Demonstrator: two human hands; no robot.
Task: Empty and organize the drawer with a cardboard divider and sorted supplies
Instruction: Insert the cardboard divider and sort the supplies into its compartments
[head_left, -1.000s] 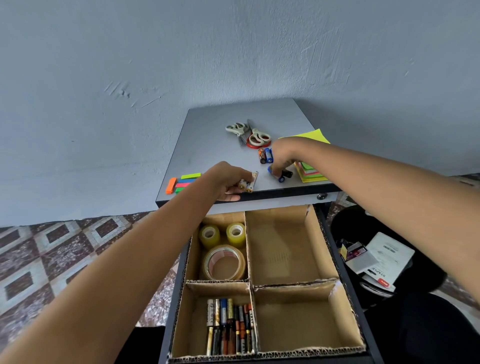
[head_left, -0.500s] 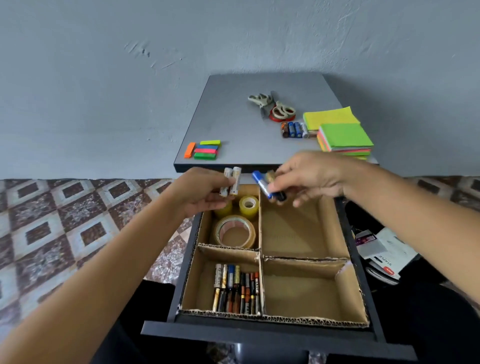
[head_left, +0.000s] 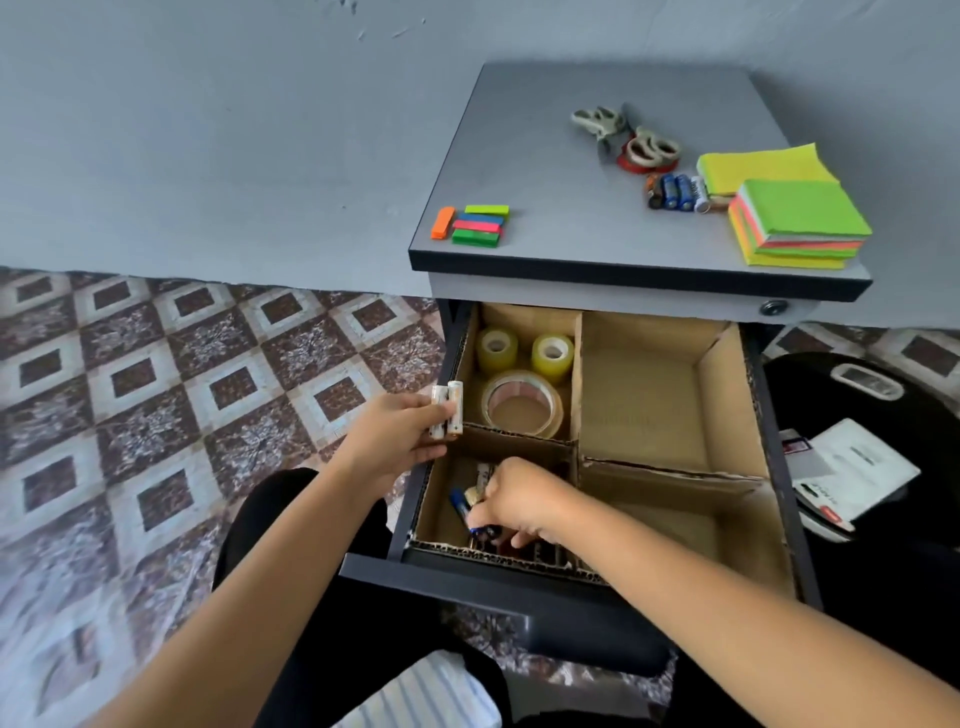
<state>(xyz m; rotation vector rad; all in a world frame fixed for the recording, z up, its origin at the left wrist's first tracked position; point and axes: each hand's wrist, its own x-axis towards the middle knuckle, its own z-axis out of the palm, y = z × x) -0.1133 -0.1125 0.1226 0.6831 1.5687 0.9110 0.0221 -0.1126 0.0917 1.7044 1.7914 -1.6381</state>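
Right hand (head_left: 511, 501) is down in the near-left cell of the brown cardboard divider (head_left: 670, 475), fingers pinching a blue cylindrical battery (head_left: 459, 506). Lay it parallel to the row there, no stacking. Left hand (head_left: 400, 434) grips two white batteries (head_left: 448, 410) at the cell's far-left corner: those go next. More small batteries (head_left: 675, 191) sit on the grey table (head_left: 519, 156).

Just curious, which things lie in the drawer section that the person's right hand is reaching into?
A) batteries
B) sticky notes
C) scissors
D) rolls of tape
A: the right hand is in the near-left section of the drawer, its fingers round a blue battery with more batteries beside it; the tape rolls lie in the far-left section, and the left hand holds two white batteries.
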